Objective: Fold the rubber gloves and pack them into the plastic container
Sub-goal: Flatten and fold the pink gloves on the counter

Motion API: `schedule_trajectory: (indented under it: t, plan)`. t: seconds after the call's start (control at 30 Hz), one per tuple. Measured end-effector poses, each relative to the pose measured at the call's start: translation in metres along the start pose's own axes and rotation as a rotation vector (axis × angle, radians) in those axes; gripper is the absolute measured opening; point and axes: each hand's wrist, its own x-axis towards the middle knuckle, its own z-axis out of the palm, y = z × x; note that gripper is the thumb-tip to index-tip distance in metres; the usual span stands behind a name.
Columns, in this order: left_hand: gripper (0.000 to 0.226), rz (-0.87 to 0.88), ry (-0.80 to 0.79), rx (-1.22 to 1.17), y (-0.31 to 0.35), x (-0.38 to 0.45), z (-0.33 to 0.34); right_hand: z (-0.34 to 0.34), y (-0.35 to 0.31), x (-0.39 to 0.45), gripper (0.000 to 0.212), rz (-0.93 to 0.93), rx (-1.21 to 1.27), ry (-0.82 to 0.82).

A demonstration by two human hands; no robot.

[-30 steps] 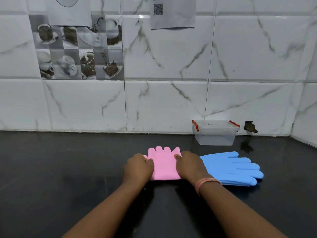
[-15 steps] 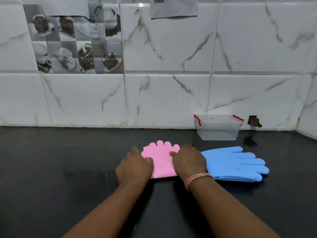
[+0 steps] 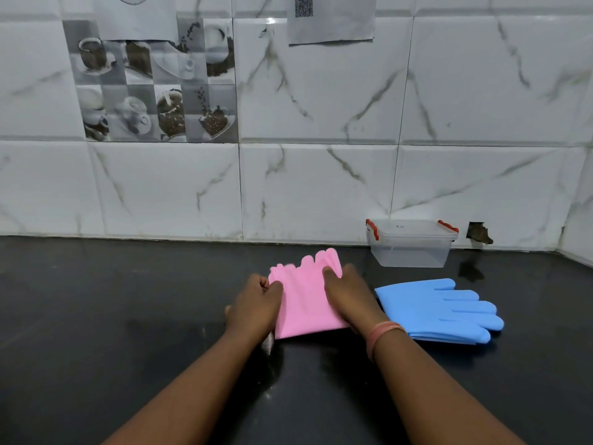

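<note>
Status: early stage. The pink gloves [image 3: 306, 303] lie at the centre of the frame on the black counter [image 3: 96, 316], folded over so the finger tips point toward the wall. The left hand [image 3: 255, 305] pinches the left edge with curled fingers. The right hand [image 3: 349, 297] grips the right edge, thumb on top, and the upper right corner of the fold is raised off the counter.

The blue gloves [image 3: 439, 311] lie flat and unfolded just right of the right wrist, fingers pointing to the right edge of the frame.

The plastic container [image 3: 412, 242] stands right of centre against the tiled wall [image 3: 321, 187], with its lid on and red clips visible; it appears empty.

Remaining, as judged: finish the pink fold, fold the blue gloves, open the container, pack both.
</note>
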Motion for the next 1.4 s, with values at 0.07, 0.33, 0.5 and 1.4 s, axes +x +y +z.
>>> schedule_trajectory:
  t: [0.07, 0.33, 0.5, 1.4]
  plan:
    - [0.035, 0.014, -0.018, -0.166, 0.003, -0.002, -0.003, -0.004, 0.0, -0.002, 0.034, -0.058, 0.138, -0.011]
    - [0.045, -0.188, -0.463, -1.224, 0.01, -0.006, -0.022, -0.011, -0.003, -0.007, 0.043, -0.196, 0.891, -0.379]
    - [0.048, -0.225, -0.625, -1.276, 0.007, -0.012, -0.026, -0.014, -0.001, -0.011, 0.035, -0.107, 0.91, -0.432]
    - [0.101, -0.061, -0.628, -1.362, 0.031, -0.03, -0.015, 0.003, -0.028, -0.048, 0.052, -0.827, -0.464, 0.345]
